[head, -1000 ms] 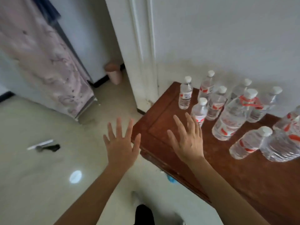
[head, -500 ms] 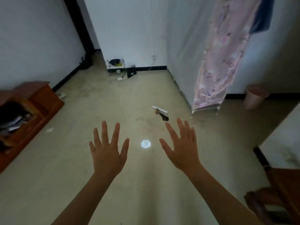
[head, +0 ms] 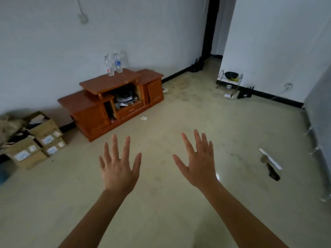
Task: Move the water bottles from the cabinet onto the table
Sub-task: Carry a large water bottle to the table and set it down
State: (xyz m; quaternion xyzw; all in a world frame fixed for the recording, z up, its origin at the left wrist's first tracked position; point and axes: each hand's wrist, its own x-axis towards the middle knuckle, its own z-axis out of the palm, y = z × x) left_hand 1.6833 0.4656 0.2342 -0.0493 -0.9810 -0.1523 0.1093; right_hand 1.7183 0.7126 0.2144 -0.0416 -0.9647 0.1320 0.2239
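A low brown wooden cabinet [head: 100,111] stands against the far wall, left of centre. On its raised top stand three clear water bottles: one with a red label [head: 109,66], one with a blue label [head: 117,62] and a fainter one [head: 124,59] behind them. My left hand [head: 119,167] and my right hand [head: 199,164] are held out in front of me over the bare floor, palms down, fingers spread, holding nothing. Both hands are well short of the cabinet. The table is out of view.
Several cardboard boxes [head: 44,135] sit on the floor left of the cabinet. A white strip and a dark object [head: 273,166] lie on the floor at right. A small wire rack [head: 230,79] stands by the far wall beside a dark doorway [head: 209,29].
The view has swung left, away from the table with bottles and across the room. The cabinet has come from the left edge to the middle. Both hands stay spread and empty.
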